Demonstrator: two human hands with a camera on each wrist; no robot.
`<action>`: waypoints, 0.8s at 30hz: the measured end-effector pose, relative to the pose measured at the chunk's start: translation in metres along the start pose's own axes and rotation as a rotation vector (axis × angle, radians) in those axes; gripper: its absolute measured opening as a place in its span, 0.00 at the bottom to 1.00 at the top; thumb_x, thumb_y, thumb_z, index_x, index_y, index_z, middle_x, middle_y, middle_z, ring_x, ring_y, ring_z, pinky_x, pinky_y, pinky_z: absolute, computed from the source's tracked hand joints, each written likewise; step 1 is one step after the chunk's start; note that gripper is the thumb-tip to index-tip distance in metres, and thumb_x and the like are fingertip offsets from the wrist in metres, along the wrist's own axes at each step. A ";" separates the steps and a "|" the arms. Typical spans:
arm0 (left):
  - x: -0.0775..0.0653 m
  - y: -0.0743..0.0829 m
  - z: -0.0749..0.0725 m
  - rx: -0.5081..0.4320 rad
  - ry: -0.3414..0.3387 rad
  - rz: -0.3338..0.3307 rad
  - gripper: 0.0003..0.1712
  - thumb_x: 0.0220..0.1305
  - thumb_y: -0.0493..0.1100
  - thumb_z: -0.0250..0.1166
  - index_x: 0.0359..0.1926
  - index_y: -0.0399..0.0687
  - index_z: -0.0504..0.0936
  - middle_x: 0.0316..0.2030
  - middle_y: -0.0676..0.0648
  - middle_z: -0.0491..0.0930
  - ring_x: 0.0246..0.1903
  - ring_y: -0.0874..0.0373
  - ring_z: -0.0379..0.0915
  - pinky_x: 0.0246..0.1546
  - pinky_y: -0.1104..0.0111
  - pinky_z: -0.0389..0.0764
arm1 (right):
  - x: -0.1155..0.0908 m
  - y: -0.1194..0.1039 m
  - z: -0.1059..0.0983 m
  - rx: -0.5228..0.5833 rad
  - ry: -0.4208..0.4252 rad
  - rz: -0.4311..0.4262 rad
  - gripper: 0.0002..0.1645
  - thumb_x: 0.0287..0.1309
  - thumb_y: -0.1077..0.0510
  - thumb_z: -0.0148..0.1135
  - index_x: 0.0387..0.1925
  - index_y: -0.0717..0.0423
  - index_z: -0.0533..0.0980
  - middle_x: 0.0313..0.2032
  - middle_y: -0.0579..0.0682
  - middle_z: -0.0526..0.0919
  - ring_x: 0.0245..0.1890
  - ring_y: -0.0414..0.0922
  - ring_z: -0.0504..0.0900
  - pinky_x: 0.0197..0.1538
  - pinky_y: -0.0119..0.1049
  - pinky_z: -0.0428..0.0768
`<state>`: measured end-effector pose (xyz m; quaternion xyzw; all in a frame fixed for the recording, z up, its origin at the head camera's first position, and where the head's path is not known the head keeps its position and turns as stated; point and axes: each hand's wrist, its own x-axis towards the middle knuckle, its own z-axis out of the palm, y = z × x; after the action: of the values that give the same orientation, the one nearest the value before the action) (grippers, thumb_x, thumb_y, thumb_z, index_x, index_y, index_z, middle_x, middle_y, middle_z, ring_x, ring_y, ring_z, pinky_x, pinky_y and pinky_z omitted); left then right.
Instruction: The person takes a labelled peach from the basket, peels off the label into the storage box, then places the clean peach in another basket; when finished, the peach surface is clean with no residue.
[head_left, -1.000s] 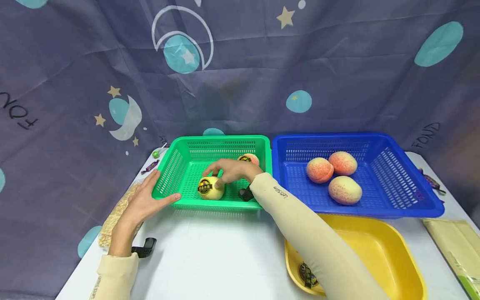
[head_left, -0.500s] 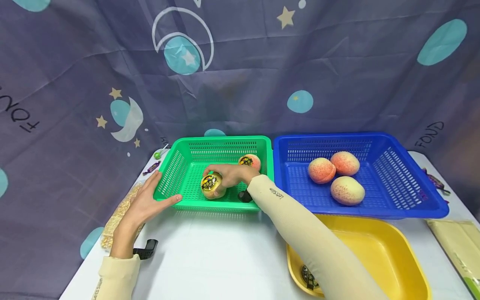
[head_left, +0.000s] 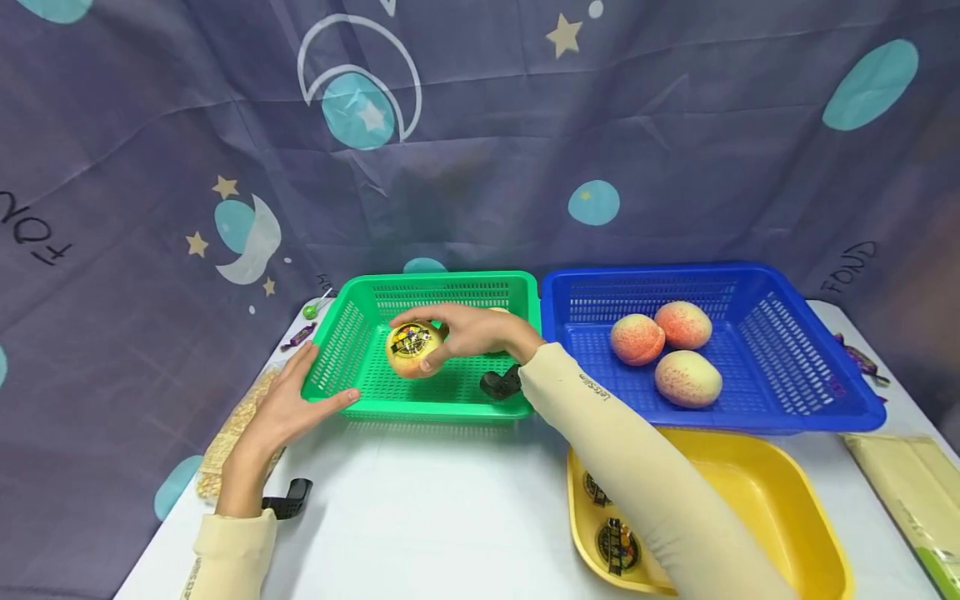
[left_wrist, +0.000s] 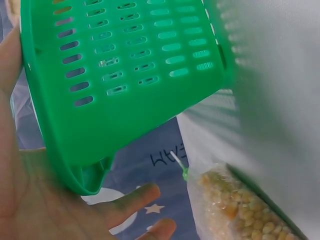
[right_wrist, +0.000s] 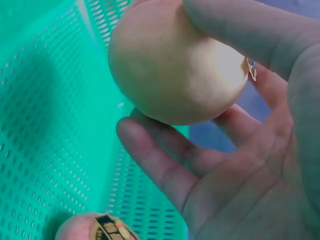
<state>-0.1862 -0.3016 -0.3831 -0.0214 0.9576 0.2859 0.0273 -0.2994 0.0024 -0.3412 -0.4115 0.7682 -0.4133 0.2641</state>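
Observation:
In the head view my right hand [head_left: 474, 330] holds a pale yellow-orange peach [head_left: 408, 354] over the green basket [head_left: 450, 409], thumb and fingers around its side. A round black-and-gold sticker is on the peach. The right wrist view shows the thumb across the peach [right_wrist: 165, 65] and the fingers curled beneath it. Another stickered peach [right_wrist: 80, 228] lies in the basket, mostly hidden behind my right hand in the head view. My left hand [head_left: 285, 410] rests at the basket's front left corner, its fingers extended along the left side and its thumb toward the front rim.
A blue basket [head_left: 757, 422] with 3 peaches [head_left: 688, 379] stands at right. In front, a yellow tub [head_left: 813, 533] holds round black stickers [head_left: 618, 546], partly hidden by my right sleeve. A bag of corn kernels [left_wrist: 245, 210], a lollipop [head_left: 311, 311] and wrapped candy [head_left: 299, 337] lie left.
My right hand has taken hold of the peach, turned it and raised it from the basket floor, slightly left and back. My left hand stays at the basket corner.

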 end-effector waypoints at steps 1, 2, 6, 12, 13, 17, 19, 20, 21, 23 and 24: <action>0.000 0.000 0.001 -0.005 0.004 0.004 0.67 0.58 0.72 0.68 0.83 0.49 0.40 0.82 0.40 0.38 0.78 0.29 0.38 0.68 0.28 0.52 | -0.004 -0.002 -0.001 -0.013 0.000 -0.029 0.44 0.55 0.60 0.75 0.71 0.36 0.69 0.66 0.41 0.73 0.58 0.44 0.75 0.60 0.43 0.78; 0.000 0.000 0.001 -0.009 0.008 0.007 0.67 0.58 0.72 0.68 0.83 0.50 0.40 0.82 0.40 0.38 0.78 0.29 0.38 0.68 0.28 0.52 | -0.008 -0.003 -0.001 -0.034 0.007 -0.054 0.43 0.55 0.59 0.75 0.71 0.36 0.69 0.66 0.40 0.73 0.58 0.43 0.75 0.61 0.43 0.77; -0.001 -0.002 0.002 -0.017 0.024 0.017 0.67 0.58 0.71 0.68 0.83 0.51 0.40 0.82 0.40 0.39 0.78 0.29 0.37 0.68 0.27 0.51 | -0.030 -0.009 -0.001 -0.079 0.031 -0.119 0.44 0.56 0.57 0.76 0.72 0.41 0.69 0.68 0.39 0.72 0.59 0.41 0.74 0.61 0.43 0.77; -0.005 -0.003 0.004 -0.016 0.038 0.013 0.66 0.59 0.72 0.67 0.83 0.54 0.39 0.83 0.43 0.35 0.78 0.27 0.30 0.65 0.21 0.40 | -0.064 -0.017 0.005 -0.062 0.043 -0.178 0.43 0.57 0.58 0.75 0.73 0.46 0.68 0.66 0.45 0.75 0.52 0.44 0.79 0.51 0.46 0.84; -0.006 -0.004 0.004 -0.020 0.046 0.015 0.65 0.59 0.72 0.67 0.83 0.55 0.39 0.83 0.45 0.34 0.78 0.26 0.29 0.64 0.21 0.38 | -0.068 -0.018 0.006 -0.062 0.042 -0.185 0.43 0.57 0.58 0.74 0.72 0.47 0.68 0.67 0.46 0.75 0.53 0.44 0.78 0.51 0.46 0.84; -0.009 -0.005 0.008 -0.038 0.115 0.072 0.62 0.60 0.68 0.69 0.83 0.54 0.44 0.83 0.50 0.31 0.78 0.26 0.25 0.61 0.19 0.32 | -0.085 -0.022 0.013 -0.056 0.027 -0.181 0.43 0.58 0.60 0.74 0.73 0.47 0.67 0.70 0.47 0.70 0.55 0.44 0.76 0.52 0.45 0.84; -0.011 -0.003 0.011 -0.048 0.174 0.129 0.59 0.59 0.65 0.70 0.82 0.53 0.49 0.83 0.51 0.33 0.78 0.27 0.27 0.61 0.20 0.31 | -0.092 -0.023 0.016 -0.058 0.018 -0.175 0.43 0.58 0.61 0.74 0.73 0.47 0.67 0.71 0.46 0.69 0.55 0.45 0.75 0.52 0.44 0.85; -0.012 -0.001 0.012 -0.051 0.208 0.163 0.58 0.59 0.63 0.72 0.81 0.53 0.52 0.83 0.51 0.36 0.78 0.27 0.29 0.61 0.21 0.31 | -0.096 -0.023 0.017 -0.058 0.013 -0.171 0.43 0.57 0.61 0.74 0.73 0.46 0.67 0.72 0.45 0.69 0.55 0.45 0.76 0.52 0.45 0.84; -0.012 0.002 0.014 -0.056 0.240 0.199 0.55 0.58 0.61 0.73 0.80 0.52 0.56 0.83 0.50 0.39 0.78 0.28 0.31 0.61 0.22 0.32 | -0.099 -0.024 0.019 -0.064 0.011 -0.166 0.44 0.57 0.61 0.74 0.73 0.46 0.67 0.72 0.45 0.69 0.56 0.45 0.76 0.52 0.44 0.84; -0.013 0.009 0.018 -0.069 0.296 0.269 0.49 0.57 0.56 0.75 0.76 0.52 0.65 0.82 0.47 0.46 0.77 0.29 0.38 0.62 0.25 0.33 | -0.107 -0.025 0.022 -0.075 0.005 -0.154 0.44 0.57 0.60 0.75 0.73 0.44 0.67 0.72 0.44 0.69 0.58 0.43 0.75 0.52 0.44 0.84; -0.014 0.015 0.021 -0.069 0.320 0.305 0.46 0.56 0.55 0.76 0.73 0.51 0.69 0.80 0.46 0.51 0.76 0.30 0.41 0.62 0.26 0.35 | -0.110 -0.025 0.023 -0.078 0.001 -0.151 0.44 0.57 0.59 0.75 0.73 0.43 0.67 0.72 0.43 0.69 0.60 0.43 0.75 0.52 0.43 0.84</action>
<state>-0.1726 -0.2775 -0.3918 0.0774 0.9316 0.3124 -0.1692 -0.2139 0.0784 -0.3246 -0.4783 0.7505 -0.4020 0.2154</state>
